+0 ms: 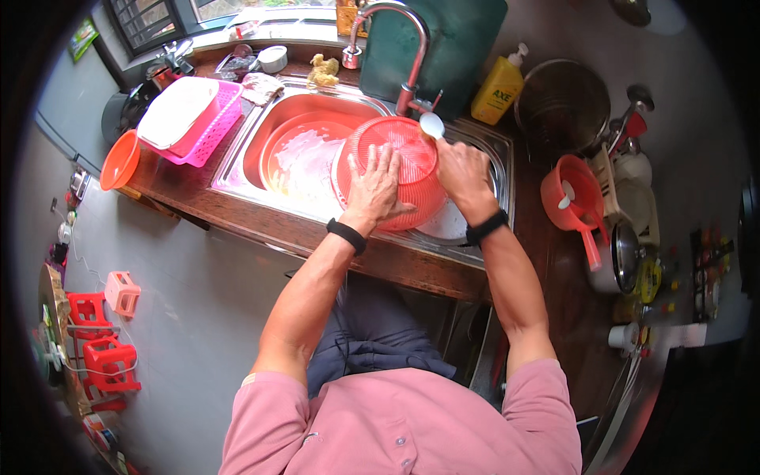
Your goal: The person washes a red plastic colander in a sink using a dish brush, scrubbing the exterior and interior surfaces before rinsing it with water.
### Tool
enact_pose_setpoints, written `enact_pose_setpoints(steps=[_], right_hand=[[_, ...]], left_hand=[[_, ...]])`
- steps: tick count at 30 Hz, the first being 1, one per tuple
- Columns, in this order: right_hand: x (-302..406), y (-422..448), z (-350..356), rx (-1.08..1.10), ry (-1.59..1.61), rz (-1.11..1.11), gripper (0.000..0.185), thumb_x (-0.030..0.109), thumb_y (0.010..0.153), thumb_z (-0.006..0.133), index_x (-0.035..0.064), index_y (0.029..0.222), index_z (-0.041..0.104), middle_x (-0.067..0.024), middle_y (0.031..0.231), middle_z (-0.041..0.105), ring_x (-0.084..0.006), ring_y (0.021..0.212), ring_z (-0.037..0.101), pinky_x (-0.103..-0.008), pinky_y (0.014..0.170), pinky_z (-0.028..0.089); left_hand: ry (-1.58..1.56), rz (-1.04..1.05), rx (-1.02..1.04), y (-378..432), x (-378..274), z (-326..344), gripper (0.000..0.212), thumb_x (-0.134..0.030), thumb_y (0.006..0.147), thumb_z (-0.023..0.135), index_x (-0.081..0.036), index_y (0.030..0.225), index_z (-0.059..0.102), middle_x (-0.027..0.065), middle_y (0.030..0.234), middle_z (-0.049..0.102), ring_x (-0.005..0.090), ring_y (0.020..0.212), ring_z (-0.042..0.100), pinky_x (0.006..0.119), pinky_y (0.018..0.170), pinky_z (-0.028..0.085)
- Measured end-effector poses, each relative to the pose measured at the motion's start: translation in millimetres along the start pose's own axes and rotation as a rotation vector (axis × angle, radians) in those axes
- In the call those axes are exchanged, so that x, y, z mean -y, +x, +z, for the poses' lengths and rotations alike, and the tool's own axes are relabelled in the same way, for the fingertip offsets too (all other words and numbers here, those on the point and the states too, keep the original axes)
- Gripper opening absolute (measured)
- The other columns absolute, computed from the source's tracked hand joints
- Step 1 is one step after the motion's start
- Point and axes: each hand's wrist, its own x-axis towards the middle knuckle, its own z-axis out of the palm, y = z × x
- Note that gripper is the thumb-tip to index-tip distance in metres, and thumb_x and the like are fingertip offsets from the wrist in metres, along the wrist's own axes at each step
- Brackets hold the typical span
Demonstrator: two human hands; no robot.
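Observation:
A red ribbed plastic basket (415,157) stands bottom up over the middle and right part of the double sink. My left hand (377,184) lies spread on its side, fingers apart. In my right hand (466,169) is a white-backed scrubbing brush (431,126), held by its handle against the basket's upper edge. An orange basin (279,160) with water and suds sits in the left sink bowl. Behind the basket rises the curved faucet (420,59). The brush's bristles are mostly hidden under its head.
Left of the sink are a pink basket (219,122) holding a white-bottomed container and an orange bowl (120,160). A yellow soap bottle (497,89), a large metal pot (561,107) and a red dipper (570,193) stand to the right. A green board (451,53) leans behind the faucet.

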Motion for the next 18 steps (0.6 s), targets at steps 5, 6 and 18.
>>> enact_pose_setpoints(steps=[5,6,18], right_hand=[[8.1,-33.7,-41.9,0.124,-0.069,-0.035,0.016,0.013,0.093,0.057,0.0072,0.09,0.072,-0.0159,0.081,0.075,-0.0317,0.073,0.076,-0.0436,0.063,0.06],[7.7,-36.9,-41.1,0.106,-0.07,-0.033,0.016,0.013,0.093,0.057,0.0068,0.092,0.072,-0.0162,0.081,0.075,-0.0318,0.072,0.076,-0.0439,0.062,0.06],[-8.4,-36.0,-64.9,0.153,0.052,-0.058,0.029,0.013,0.092,0.061,0.023,0.113,0.078,-0.0159,0.085,0.074,-0.0357,0.076,0.073,-0.0482,0.067,0.059]], left_hand=[[0.004,-0.013,-0.02,-4.7,2.2,3.6,0.127,-0.071,0.064,0.082,-0.002,0.158,0.033,0.0184,0.167,0.028,0.0413,0.155,0.025,0.071,0.119,0.019],[0.006,0.002,-0.041,-5.9,2.1,3.9,0.127,-0.071,0.064,0.082,-0.002,0.158,0.033,0.0185,0.167,0.029,0.0414,0.155,0.025,0.072,0.118,0.02],[-0.038,0.029,-0.081,-6.1,1.9,3.5,0.121,-0.066,0.065,0.084,-0.004,0.157,0.036,0.0182,0.164,0.032,0.0407,0.153,0.027,0.072,0.117,0.023]])
